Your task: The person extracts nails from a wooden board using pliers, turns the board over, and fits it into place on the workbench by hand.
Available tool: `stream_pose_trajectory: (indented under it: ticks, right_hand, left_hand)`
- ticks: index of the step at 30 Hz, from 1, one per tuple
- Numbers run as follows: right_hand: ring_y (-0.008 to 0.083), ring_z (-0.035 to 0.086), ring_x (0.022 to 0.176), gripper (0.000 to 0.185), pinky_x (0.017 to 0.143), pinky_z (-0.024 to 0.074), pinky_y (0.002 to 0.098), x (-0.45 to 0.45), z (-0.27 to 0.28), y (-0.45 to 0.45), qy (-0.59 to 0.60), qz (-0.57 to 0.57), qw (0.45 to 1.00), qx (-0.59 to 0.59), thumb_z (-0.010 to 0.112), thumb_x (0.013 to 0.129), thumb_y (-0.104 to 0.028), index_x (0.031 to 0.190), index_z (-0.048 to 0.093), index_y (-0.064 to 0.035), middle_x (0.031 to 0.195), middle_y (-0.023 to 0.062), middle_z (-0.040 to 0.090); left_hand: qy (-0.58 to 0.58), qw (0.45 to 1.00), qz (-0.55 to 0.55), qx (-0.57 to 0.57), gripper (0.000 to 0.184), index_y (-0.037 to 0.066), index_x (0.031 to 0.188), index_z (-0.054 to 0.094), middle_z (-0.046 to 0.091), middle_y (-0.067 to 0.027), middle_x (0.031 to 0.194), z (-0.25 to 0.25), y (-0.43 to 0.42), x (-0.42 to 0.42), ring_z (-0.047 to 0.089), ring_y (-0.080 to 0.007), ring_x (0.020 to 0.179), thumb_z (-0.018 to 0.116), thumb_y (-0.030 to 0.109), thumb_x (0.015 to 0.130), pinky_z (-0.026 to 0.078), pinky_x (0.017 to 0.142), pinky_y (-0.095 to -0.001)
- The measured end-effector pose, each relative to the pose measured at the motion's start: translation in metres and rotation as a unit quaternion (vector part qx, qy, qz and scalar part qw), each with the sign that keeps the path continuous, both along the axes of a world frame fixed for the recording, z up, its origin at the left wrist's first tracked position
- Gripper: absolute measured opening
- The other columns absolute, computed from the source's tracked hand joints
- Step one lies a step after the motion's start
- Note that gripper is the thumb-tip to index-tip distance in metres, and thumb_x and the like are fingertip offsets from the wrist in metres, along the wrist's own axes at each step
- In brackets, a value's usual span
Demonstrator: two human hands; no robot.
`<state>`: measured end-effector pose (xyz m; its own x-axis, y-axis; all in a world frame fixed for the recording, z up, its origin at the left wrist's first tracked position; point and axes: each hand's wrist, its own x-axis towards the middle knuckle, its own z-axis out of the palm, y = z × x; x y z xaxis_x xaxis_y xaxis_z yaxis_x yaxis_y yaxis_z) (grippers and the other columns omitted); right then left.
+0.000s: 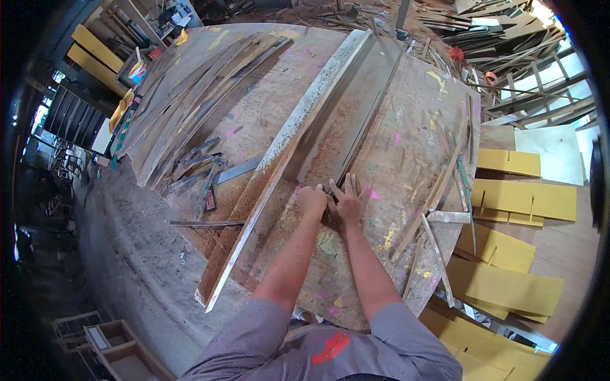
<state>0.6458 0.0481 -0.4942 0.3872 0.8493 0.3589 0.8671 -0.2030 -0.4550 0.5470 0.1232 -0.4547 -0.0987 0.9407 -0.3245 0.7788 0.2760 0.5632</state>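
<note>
On the worktable, my left hand (312, 202) is curled closed at the near end of a wide wooden board (346, 105); what lies inside its fingers is hidden. Close beside it, my right hand (347, 204) has its fingers stretched forward and apart, by the end of a narrow dark strip (365, 140) along the board's right side. Something small and dark shows between the two hands, too covered to name. Reddish shavings lie on the board. To the left runs a long pale-edged plank (298, 120), slanting across the tabletop.
Dark thin wood strips (210, 95) lie at the table's left, near several hand tools (197, 162). Loose wooden sticks (438, 197) lie on the right. Yellow panels (527, 197) stand beyond the right edge. Scrap wood (508, 44) is piled at the back right.
</note>
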Motion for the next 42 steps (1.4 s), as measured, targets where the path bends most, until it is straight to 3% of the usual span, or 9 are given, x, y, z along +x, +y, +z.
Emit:
stream_pose_trajectory:
  ticks: [7, 13, 19, 25, 28, 31, 32, 35, 42]
  right_hand:
    - [0.0391, 0.041, 0.15, 0.049, 0.121, 0.0066, 0.0762, 0.019, 0.005, 0.015, 0.016, -0.008, 1.0, -0.024, 0.068, 0.091, -0.05, 0.136, 0.07, -0.0311, 0.155, 0.0249, 0.05]
    - [0.0381, 0.037, 0.152, 0.049, 0.122, 0.0025, 0.0755, 0.035, 0.01, 0.029, 0.032, -0.019, 0.998, -0.045, 0.064, 0.095, -0.051, 0.137, 0.07, -0.0277, 0.157, 0.0242, 0.048]
    - [0.0361, 0.037, 0.153, 0.045, 0.125, -0.0003, 0.0685, 0.049, 0.017, 0.042, 0.055, -0.043, 0.997, -0.035, 0.065, 0.095, -0.047, 0.134, 0.073, -0.0269, 0.156, 0.0245, 0.05]
    - [0.0335, 0.04, 0.151, 0.043, 0.124, 0.0003, 0.0708, 0.083, 0.015, 0.051, 0.053, -0.091, 0.994, -0.039, 0.065, 0.096, -0.047, 0.134, 0.072, -0.0293, 0.154, 0.0174, 0.055]
    - [0.0323, 0.043, 0.15, 0.039, 0.123, 0.0011, 0.0717, 0.119, 0.011, 0.029, 0.005, -0.111, 0.992, -0.057, 0.065, 0.097, -0.043, 0.134, 0.072, -0.0334, 0.152, 0.0122, 0.057]
    - [0.0324, 0.044, 0.149, 0.037, 0.124, 0.0016, 0.0716, 0.149, 0.02, -0.008, -0.01, -0.144, 0.987, -0.075, 0.066, 0.097, -0.039, 0.133, 0.072, -0.0346, 0.152, 0.0125, 0.058]
    - [0.0336, 0.044, 0.149, 0.036, 0.124, 0.0028, 0.0712, 0.153, 0.027, -0.018, -0.006, -0.158, 0.986, -0.061, 0.068, 0.095, -0.034, 0.131, 0.074, -0.0309, 0.151, 0.0141, 0.058]
    - [0.0335, 0.043, 0.149, 0.032, 0.123, 0.0038, 0.0732, 0.165, 0.034, -0.04, -0.021, -0.147, 0.986, -0.07, 0.07, 0.093, -0.03, 0.125, 0.078, -0.0271, 0.151, 0.0129, 0.058]
    - [0.0368, 0.029, 0.156, 0.051, 0.129, 0.0105, 0.0549, 0.164, 0.008, -0.028, 0.131, -0.147, 0.98, 0.014, 0.072, 0.092, -0.035, 0.131, 0.07, -0.0019, 0.16, 0.0225, 0.045]
  left_hand:
    - [-0.01, 1.0, 0.008, 0.012, 0.041, -0.006, 0.093, 0.078, 0.074, -0.0287, 0.096, -0.001, 0.015, 0.025, 0.072, -0.0455, 0.096, 0.07, 0.034, 0.095, 0.053, 0.088, -0.0514]
    - [0.025, 0.999, -0.027, -0.021, 0.045, -0.009, 0.109, 0.075, 0.073, -0.032, 0.108, -0.005, 0.039, 0.045, 0.068, -0.0472, 0.11, 0.066, 0.034, 0.098, 0.051, 0.099, -0.0515]
    - [0.097, 0.993, -0.056, 0.043, 0.048, -0.007, 0.097, 0.078, 0.075, -0.0289, 0.102, -0.004, 0.051, 0.066, 0.072, -0.0449, 0.102, 0.068, 0.04, 0.097, 0.054, 0.093, -0.0504]
    - [0.006, 0.995, -0.097, 0.021, 0.041, -0.005, 0.101, 0.077, 0.073, -0.031, 0.106, 0.045, 0.047, 0.104, 0.071, -0.045, 0.102, 0.066, 0.034, 0.097, 0.054, 0.088, -0.0512]
    - [0.001, 0.978, -0.206, 0.031, 0.04, -0.005, 0.1, 0.077, 0.074, -0.0288, 0.102, 0.023, 0.036, 0.123, 0.072, -0.0434, 0.101, 0.069, 0.033, 0.095, 0.054, 0.088, -0.0509]
    - [-0.075, 0.989, -0.125, 0.024, 0.047, -0.007, 0.119, 0.07, 0.072, -0.0299, 0.111, 0.027, 0.01, 0.134, 0.069, -0.044, 0.109, 0.073, 0.033, 0.093, 0.053, 0.092, -0.0502]
    - [-0.052, 0.987, -0.095, 0.118, 0.06, -0.007, 0.134, 0.057, 0.067, -0.031, 0.124, 0.019, 0.001, 0.136, 0.065, -0.046, 0.118, 0.076, 0.029, 0.09, 0.051, 0.099, -0.0495]
    - [-0.141, 0.973, -0.068, 0.17, 0.068, -0.007, 0.14, 0.048, 0.063, -0.0313, 0.132, -0.006, -0.003, 0.137, 0.06, -0.0485, 0.124, 0.078, 0.026, 0.089, 0.048, 0.104, -0.0492]
    - [-0.133, 0.984, -0.1, 0.069, 0.069, -0.007, 0.136, 0.055, 0.066, -0.0302, 0.127, 0.018, 0.0, 0.132, 0.064, -0.0452, 0.12, 0.083, 0.026, 0.082, 0.05, 0.102, -0.0486]
